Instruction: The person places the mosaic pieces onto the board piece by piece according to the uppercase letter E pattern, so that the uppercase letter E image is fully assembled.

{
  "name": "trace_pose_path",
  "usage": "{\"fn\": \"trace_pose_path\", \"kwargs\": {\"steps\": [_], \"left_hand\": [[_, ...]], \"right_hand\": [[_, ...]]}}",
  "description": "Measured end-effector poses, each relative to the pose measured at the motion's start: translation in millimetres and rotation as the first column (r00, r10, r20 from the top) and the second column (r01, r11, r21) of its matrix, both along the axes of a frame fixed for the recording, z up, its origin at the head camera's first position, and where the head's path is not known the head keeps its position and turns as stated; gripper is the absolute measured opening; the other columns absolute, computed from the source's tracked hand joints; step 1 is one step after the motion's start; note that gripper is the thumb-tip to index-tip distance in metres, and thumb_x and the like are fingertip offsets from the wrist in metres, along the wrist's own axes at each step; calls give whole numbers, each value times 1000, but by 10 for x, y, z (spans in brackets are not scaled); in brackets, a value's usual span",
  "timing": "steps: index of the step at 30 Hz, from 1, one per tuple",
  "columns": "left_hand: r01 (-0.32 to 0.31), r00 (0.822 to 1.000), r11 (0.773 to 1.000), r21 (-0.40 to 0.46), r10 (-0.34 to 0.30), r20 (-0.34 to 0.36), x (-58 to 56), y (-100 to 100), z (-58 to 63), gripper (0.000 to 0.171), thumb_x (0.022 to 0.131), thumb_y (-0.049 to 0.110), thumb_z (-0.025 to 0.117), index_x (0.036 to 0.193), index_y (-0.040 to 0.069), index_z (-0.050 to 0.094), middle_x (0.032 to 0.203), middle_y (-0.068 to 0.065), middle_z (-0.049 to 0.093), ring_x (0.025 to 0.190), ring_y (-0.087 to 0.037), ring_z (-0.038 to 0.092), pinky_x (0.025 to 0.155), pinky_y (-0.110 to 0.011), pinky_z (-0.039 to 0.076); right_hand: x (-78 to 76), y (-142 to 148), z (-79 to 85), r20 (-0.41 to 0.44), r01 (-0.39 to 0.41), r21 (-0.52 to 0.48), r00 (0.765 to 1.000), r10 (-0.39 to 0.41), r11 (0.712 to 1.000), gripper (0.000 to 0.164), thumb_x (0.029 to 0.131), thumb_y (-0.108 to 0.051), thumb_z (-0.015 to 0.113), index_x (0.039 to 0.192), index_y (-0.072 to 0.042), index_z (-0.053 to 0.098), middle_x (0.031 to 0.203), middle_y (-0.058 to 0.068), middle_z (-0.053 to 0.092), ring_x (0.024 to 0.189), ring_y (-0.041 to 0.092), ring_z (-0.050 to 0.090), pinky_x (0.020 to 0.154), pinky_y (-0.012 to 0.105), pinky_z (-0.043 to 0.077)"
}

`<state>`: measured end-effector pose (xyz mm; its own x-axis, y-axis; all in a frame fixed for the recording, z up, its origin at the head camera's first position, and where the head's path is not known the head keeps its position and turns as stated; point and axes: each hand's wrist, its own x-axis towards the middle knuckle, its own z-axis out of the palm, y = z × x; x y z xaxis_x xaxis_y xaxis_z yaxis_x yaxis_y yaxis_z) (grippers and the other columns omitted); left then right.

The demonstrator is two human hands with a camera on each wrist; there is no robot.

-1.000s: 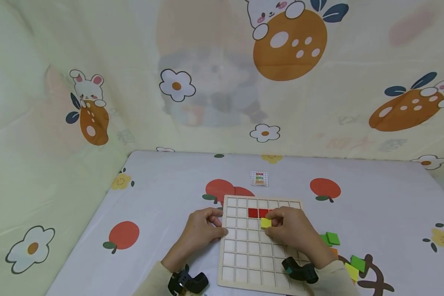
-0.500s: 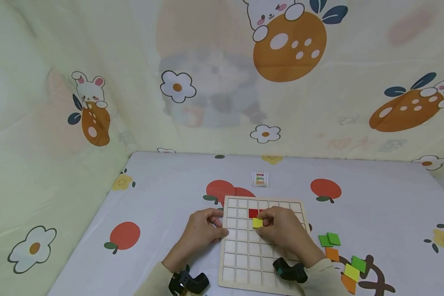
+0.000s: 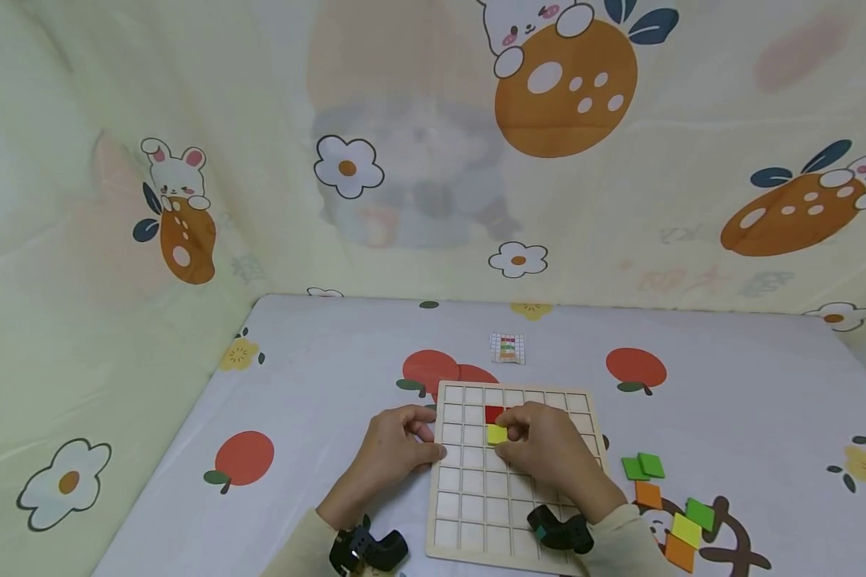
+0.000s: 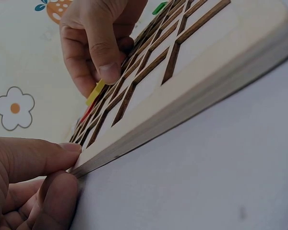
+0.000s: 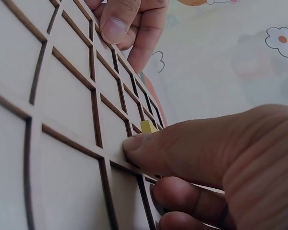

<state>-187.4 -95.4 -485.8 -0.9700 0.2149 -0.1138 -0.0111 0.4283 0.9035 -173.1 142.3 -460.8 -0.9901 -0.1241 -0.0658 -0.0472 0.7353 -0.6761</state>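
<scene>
A wooden grid board (image 3: 472, 506) lies flat on the table with its rows of square cells. Between thumb and fingers my right hand (image 3: 552, 449) pinches a yellow square tile (image 3: 495, 434), right over the cell below a red tile (image 3: 493, 414). In the left wrist view the yellow tile (image 4: 94, 93) stands tilted, partly above the grid bars. The right hand hides the cells to the right of it. My left hand (image 3: 390, 447) holds the board's left edge, its thumb (image 4: 69, 147) on the rim and its other fingers curled beside it.
Right of the board lie loose tiles: green tiles (image 3: 650, 465), orange tiles (image 3: 648, 494) and a yellow tile (image 3: 686, 530). A small card with a coloured grid pattern (image 3: 507, 349) lies behind the board. A printed curtain (image 3: 418, 264) rises at the table's back.
My right hand has moved left with the yellow tile, from the column beside to the cell under the left red tile, and lowered it. The left hand stays at the board's edge.
</scene>
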Motion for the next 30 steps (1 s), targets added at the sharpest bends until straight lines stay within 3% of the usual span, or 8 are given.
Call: {"fn": "trace_pose_path", "kwargs": {"steps": [13,30], "left_hand": [[-8,999,1000,3,8,38,-4,27,14,44,81,8,86,122,-1,71,81,-1,66,61,-12,62,55,-24,52],[-4,1000,1000,-14,4,15,7,11,21,45,82,8,87,122,-2,70,80,-1,66,60,-12,61,55,-25,53]], "right_hand": [[9,15,-8,-1,0,0,1000,0,1000,21,81,-10,87,100,-12,78,82,-2,57,82,17,52,72,34,44],[9,-26,-12,-24,-3,-26,1000,3,1000,24,81,-5,85,104,-10,81,85,-3,60,83,17,54,75,34,47]]}}
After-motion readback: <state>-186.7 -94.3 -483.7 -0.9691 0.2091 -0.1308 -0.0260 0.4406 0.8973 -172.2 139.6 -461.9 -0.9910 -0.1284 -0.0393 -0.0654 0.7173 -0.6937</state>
